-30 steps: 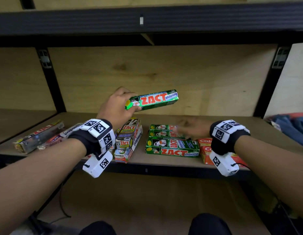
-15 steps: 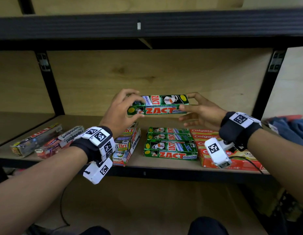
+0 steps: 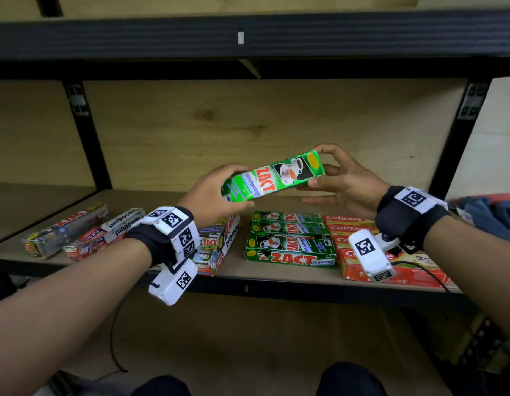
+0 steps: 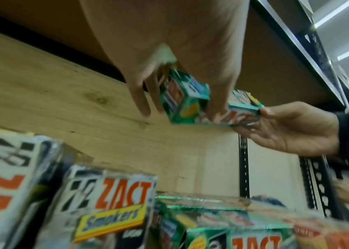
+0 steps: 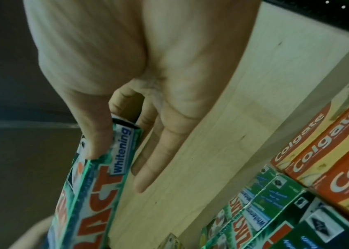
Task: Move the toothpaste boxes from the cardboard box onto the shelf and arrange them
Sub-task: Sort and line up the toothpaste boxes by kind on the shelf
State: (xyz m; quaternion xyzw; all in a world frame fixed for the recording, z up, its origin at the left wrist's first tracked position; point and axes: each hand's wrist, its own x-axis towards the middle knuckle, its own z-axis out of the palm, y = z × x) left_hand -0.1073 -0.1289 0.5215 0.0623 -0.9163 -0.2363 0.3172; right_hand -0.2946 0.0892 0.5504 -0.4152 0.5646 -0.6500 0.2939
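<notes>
I hold a green ZACT toothpaste box point(image 3: 272, 177) in the air above the shelf board point(image 3: 276, 274), tilted with its right end higher. My left hand point(image 3: 216, 195) grips its left end, and in the left wrist view the thumb and fingers wrap the ZACT box point(image 4: 187, 99). My right hand point(image 3: 338, 178) pinches the right end between thumb and forefinger; the right wrist view shows this ZACT box point(image 5: 97, 182) with the other fingers straight. Below lies a stack of green ZACT boxes point(image 3: 289, 241) beside red Colgate boxes point(image 3: 359, 238).
A mixed pile of Pepsodent and ZACT Smokers boxes point(image 3: 216, 242) sits under my left wrist. More boxes point(image 3: 76, 234) lie at the shelf's left. Black uprights point(image 3: 453, 132) frame the bay, and an upper shelf beam point(image 3: 248, 38) runs overhead. Blue cloth point(image 3: 490, 210) lies far right.
The box went from my left hand alone to both hands, then turned and tilted so its right end rose. My right hand lifted off the shelf stack to take that end.
</notes>
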